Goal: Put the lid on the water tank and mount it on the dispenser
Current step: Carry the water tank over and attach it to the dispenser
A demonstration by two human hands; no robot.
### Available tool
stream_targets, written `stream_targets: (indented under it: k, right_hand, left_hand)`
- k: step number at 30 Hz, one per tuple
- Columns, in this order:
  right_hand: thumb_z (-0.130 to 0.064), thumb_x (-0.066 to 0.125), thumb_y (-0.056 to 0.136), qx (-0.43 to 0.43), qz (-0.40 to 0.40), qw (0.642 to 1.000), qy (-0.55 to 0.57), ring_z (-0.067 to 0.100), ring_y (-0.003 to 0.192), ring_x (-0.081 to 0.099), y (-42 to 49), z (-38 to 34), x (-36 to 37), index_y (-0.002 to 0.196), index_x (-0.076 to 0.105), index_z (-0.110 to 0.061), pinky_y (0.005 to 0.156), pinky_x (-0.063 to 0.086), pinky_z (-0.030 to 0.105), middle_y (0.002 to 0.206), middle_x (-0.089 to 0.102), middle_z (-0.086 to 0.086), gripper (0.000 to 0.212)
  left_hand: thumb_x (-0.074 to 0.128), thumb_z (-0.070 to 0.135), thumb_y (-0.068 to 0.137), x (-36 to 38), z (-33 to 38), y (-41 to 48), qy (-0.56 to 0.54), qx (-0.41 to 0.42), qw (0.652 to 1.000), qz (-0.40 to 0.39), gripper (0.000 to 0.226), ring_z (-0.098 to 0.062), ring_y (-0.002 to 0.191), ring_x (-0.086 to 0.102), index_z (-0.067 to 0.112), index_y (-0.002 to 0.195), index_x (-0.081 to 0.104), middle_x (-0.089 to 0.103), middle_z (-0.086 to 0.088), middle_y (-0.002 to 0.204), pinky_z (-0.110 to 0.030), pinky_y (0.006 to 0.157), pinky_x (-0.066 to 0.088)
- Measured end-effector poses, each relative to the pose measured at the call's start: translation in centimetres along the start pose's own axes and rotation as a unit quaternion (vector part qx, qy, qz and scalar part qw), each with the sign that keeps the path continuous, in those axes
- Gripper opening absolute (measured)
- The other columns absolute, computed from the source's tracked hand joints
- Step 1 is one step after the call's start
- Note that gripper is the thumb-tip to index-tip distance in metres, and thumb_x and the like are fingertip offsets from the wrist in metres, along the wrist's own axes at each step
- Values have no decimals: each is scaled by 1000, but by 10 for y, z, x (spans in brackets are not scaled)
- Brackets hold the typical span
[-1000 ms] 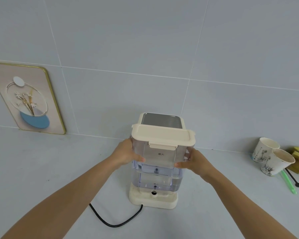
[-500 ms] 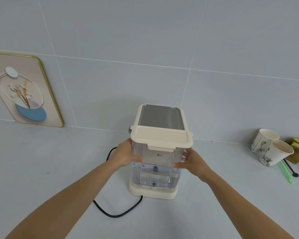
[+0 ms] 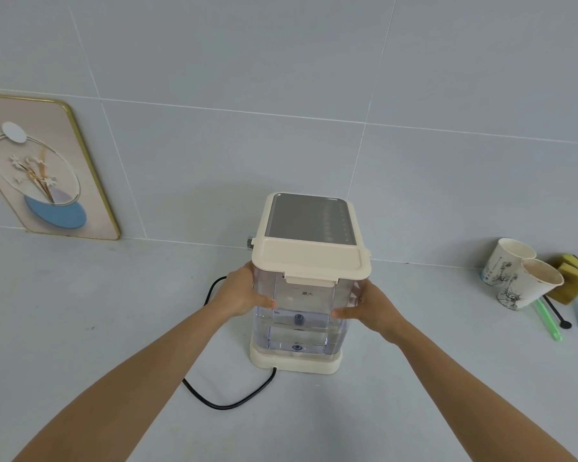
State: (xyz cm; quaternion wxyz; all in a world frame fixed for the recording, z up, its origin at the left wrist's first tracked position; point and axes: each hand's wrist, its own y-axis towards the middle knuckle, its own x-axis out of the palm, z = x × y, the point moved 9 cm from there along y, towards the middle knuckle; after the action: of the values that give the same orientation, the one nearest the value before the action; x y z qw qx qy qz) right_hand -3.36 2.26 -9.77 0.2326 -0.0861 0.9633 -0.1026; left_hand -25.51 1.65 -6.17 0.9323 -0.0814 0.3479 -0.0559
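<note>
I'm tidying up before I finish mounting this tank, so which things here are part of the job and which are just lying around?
Job: water tank, lid, dispenser, left hand, right hand.

Lying about: paper cups, sponge, framed picture, plastic utensils.

Left hand [image 3: 239, 291] and right hand [image 3: 367, 306] grip opposite sides of the clear water tank [image 3: 299, 315], cream lid [image 3: 309, 260] on. Tank sits upright on the dispenser [image 3: 296, 361] base. Black cord [image 3: 227, 400] trails across the tabletop [image 3: 80, 328]. Two paper cups [image 3: 521, 276] far right.

Two hands [image 3: 244, 295], one tank [image 3: 301, 315], one dispenser [image 3: 311, 218], two cups [image 3: 508, 261], two sponges [image 3: 574, 271]
</note>
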Motion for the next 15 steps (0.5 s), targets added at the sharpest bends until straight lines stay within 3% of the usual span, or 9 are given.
stream_targets:
  k: [15]
  right_hand:
    - [-12,78,65,-29,8,999,-27,26,131,40,-18,-34,-17,136,31,-19,107,37,40,140,46,3,86]
  left_hand:
    - [74,20,74,-12,29,-16,49,33,998,9,80,-29,123,48,7,137,28,47,-14,139,-30,96,41]
